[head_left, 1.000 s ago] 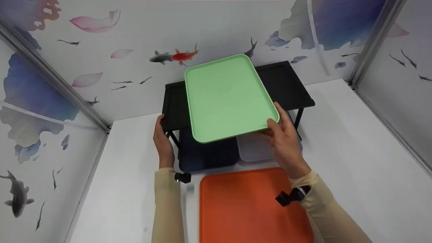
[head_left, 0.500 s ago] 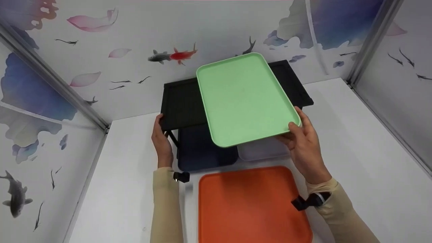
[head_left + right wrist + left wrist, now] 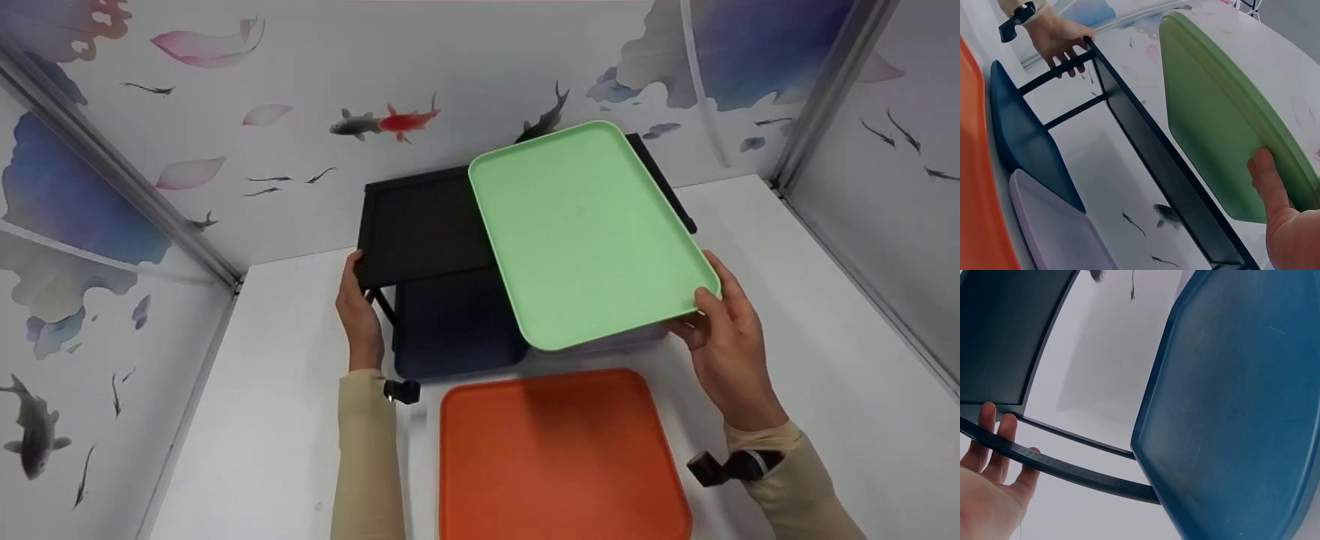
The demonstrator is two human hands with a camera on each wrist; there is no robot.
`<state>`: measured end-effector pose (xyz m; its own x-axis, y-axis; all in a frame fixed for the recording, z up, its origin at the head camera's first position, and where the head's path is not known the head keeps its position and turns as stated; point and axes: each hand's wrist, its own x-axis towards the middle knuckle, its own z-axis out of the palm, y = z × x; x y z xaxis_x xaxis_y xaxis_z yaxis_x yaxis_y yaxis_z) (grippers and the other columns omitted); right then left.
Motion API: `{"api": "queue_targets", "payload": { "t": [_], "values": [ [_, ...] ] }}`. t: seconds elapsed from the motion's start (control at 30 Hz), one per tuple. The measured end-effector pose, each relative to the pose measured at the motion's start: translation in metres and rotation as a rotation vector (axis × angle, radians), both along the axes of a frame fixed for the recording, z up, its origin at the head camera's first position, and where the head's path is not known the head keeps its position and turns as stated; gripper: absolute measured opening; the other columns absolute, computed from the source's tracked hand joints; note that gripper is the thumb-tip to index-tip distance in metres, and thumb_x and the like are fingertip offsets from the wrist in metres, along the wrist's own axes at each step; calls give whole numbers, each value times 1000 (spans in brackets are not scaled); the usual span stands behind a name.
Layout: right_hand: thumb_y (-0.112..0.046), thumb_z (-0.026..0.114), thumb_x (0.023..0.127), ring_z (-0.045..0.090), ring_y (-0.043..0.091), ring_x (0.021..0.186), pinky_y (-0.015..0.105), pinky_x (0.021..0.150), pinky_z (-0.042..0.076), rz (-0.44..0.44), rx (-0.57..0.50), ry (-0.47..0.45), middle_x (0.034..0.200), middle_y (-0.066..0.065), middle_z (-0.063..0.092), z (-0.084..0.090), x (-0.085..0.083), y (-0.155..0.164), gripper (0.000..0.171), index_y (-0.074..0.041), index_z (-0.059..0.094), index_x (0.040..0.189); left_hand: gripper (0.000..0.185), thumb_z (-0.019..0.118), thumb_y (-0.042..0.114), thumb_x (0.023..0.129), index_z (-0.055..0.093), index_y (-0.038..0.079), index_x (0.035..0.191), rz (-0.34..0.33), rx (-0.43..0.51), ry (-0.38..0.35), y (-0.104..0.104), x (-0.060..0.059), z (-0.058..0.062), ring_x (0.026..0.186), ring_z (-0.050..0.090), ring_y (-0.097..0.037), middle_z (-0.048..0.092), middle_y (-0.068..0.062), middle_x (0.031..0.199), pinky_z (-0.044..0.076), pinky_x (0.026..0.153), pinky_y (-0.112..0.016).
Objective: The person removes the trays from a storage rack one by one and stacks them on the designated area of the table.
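Note:
My right hand (image 3: 731, 349) pinches a light green rectangular tray (image 3: 592, 232) at its near right corner, thumb on top and fingers beneath. The tray is tilted, held up over the right part of a black rack (image 3: 424, 225) with a flat top on thin legs. At the rack's left end my left hand (image 3: 361, 319) grips the edge by a leg; in the left wrist view its fingers pass behind the leg bar. A navy blue tray (image 3: 457, 330) lies below the rack top, beside a pale lilac tray (image 3: 1055, 225) seen best in the right wrist view.
An orange tray (image 3: 555, 457) lies on the white table (image 3: 247, 420), nearest the person. White walls (image 3: 300, 45) with painted fish and petals enclose the back and both sides.
My right hand has moved the green tray rightward and a little nearer, uncovering more of the rack top's left part and covering its right. The left hand stays at the rack's end.

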<state>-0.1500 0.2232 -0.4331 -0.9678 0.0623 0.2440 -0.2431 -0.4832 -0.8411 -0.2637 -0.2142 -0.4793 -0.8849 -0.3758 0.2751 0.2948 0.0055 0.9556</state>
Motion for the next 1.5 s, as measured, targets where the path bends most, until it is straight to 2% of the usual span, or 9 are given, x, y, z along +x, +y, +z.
{"api": "queue_targets", "payload": {
  "t": [0.2,0.37,0.53,0.77,1.03,1.37,1.5],
  "values": [
    [-10,41,111,72,23,102,36,86,59,-12,-47,35,144,17,49,-7,9,14,55,-2,20,161,48,26,36,114,51,15,150,1,-13,18,-1,-2,-5,138,48,-17,51,-3,153,37,116,-42],
    [-8,39,111,72,24,104,37,85,60,-11,-98,62,141,18,52,-13,14,25,53,-1,21,160,49,28,41,113,52,18,150,-3,-19,26,-2,-4,-10,140,47,-15,50,0,154,36,116,-41],
    [-7,38,111,72,24,105,36,84,60,-17,-154,81,137,18,53,-20,19,34,50,-1,25,159,49,27,39,114,51,17,150,2,-28,24,-2,-3,-9,140,47,-16,50,0,154,36,117,-42],
    [-2,33,111,71,25,106,35,82,61,3,-245,142,133,18,56,-26,18,43,47,1,27,157,50,29,47,112,55,22,147,25,-38,15,0,-4,-6,135,51,-16,55,2,149,38,115,-44],
    [-5,36,111,71,24,103,32,78,61,-25,-241,124,131,18,57,-26,17,49,47,2,29,156,50,29,48,112,56,22,145,37,-31,20,-1,-3,-8,132,53,-16,56,3,147,39,113,-44],
    [-7,36,111,70,23,108,32,80,61,-38,-221,135,133,18,57,-30,16,52,46,1,33,156,51,28,47,112,53,21,148,25,-45,12,-2,-3,-7,135,51,-16,53,1,151,37,115,-44],
    [-10,39,111,69,22,109,31,80,61,-65,-197,103,135,18,57,-32,15,53,46,0,34,156,51,27,45,113,53,20,149,26,-41,10,-2,-3,-7,135,51,-16,53,1,151,38,115,-43]
  ]
}}
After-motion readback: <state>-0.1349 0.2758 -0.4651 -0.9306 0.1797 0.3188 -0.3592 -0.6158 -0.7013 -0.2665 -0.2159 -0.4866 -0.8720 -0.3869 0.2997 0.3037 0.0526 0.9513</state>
